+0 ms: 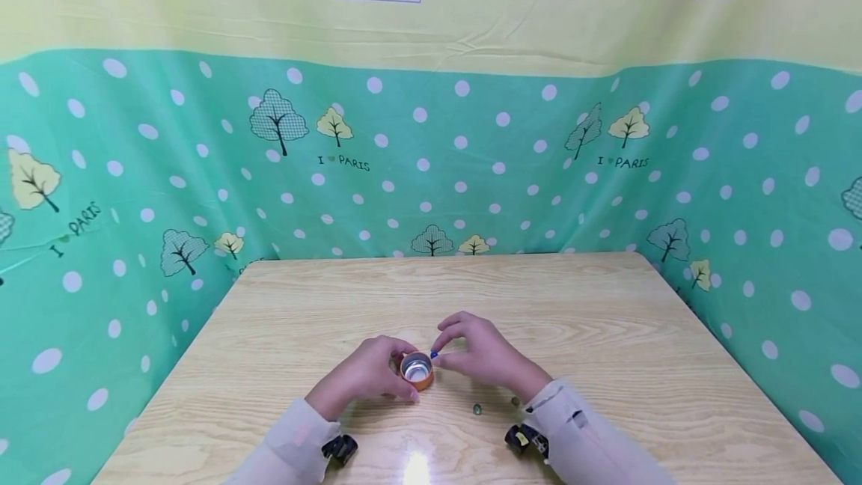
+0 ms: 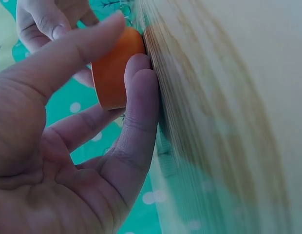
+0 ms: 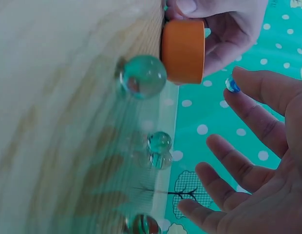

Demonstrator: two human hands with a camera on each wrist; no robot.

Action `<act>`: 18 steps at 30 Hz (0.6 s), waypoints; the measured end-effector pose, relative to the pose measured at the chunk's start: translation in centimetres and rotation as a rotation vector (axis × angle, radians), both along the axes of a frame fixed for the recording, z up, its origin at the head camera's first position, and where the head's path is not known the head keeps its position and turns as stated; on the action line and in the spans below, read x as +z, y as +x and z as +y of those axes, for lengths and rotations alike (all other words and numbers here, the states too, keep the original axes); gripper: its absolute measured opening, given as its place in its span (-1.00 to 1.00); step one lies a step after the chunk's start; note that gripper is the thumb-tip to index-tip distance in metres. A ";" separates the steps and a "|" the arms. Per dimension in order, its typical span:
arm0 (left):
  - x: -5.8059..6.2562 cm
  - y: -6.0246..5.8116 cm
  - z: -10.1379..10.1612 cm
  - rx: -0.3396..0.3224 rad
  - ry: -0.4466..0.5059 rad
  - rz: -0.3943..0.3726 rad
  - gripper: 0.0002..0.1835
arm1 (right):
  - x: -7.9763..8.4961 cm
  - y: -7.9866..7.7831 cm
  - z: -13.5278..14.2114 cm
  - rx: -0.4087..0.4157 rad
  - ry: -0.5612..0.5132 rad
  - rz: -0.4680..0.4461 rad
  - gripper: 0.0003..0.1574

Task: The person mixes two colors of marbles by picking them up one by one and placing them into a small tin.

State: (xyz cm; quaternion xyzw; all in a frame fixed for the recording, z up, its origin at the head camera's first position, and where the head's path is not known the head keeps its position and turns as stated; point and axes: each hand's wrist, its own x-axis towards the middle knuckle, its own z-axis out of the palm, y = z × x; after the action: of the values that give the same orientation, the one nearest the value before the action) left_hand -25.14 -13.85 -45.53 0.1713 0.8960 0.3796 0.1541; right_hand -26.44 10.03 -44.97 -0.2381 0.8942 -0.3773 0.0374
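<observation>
And here we are at the middle of the tabletop [image 1: 431,290], about halfway between its left and right edges and well in from the far edge, where a small orange tin [image 3: 182,51] stands upright, mouth up. The left hand [image 1: 373,370] has it, thumb on one side and fingers bent round the other, holding it steady. Over comes the focus to the right hand [image 1: 480,350]: thumb and forefinger closed at the tips on a tiny blue marble [image 3: 232,85], the other three fingers spread loose and holding nothing. And the marble hangs just beside the tin's rim, on the side toward the tabletop's right edge! Inside the tin, shiny metal shows; I make out no marble in there.

Toward the near edge, a green marble [image 1: 477,409] sits loose on the wood, and another marble [image 1: 515,400] lies close by the right sleeve [image 1: 572,425]. How many more there are, I can't settle.

I'd call this the delivery step, marble to tin, nearly at the drop. The next move should call for a short shift over the mouth, then a gentle parting of that pinch, low down; glass this round could easily clip the rim and roll.
</observation>
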 end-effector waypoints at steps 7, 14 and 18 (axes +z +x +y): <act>-0.1 0.1 -0.1 0.009 0.064 -0.060 -0.24 | -0.6 -0.1 -0.6 0.036 0.005 0.030 -0.88; -0.2 0.0 -0.2 0.002 0.076 -0.057 -0.37 | -0.8 0.0 -0.8 0.038 0.017 0.042 -0.88; -0.2 -0.1 -0.3 -0.004 0.071 -0.051 -0.40 | -0.8 0.0 -0.9 0.027 0.017 0.034 -0.88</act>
State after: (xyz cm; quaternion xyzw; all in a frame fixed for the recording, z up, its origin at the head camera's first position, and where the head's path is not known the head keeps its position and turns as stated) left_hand -25.27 -14.11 -45.75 0.1688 0.8773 0.4153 0.1714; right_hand -26.41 9.12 -45.78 -0.2562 0.8945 -0.3651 0.0294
